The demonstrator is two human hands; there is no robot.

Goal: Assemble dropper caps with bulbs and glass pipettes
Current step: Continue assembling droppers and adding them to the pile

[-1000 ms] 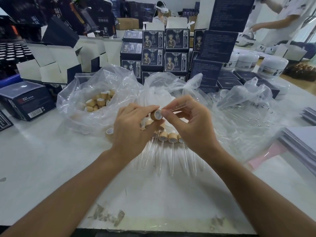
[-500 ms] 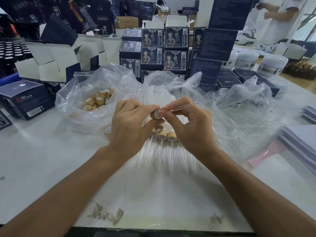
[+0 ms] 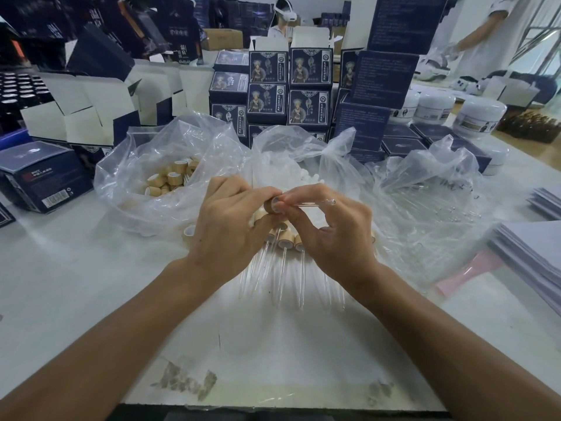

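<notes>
Two hands met above white table (image 3: 91,299) in head view. Left hand (image 3: 224,232) gripped tan dropper cap (image 3: 271,205) between thumb and curled fingers. Right hand (image 3: 331,235) pinched glass pipette (image 3: 315,203) with thumb and forefinger, pipette near-horizontal, one end at cap mouth, rounded tip pointing right. Row of finished droppers (image 3: 285,241) lay on table just below hands. Bag of loose caps (image 3: 173,177) sat at left, bag of white bulbs (image 3: 303,174) behind hands, bag of pipettes (image 3: 431,205) at right. Dark blue boxes (image 3: 309,71) stacked behind
</notes>
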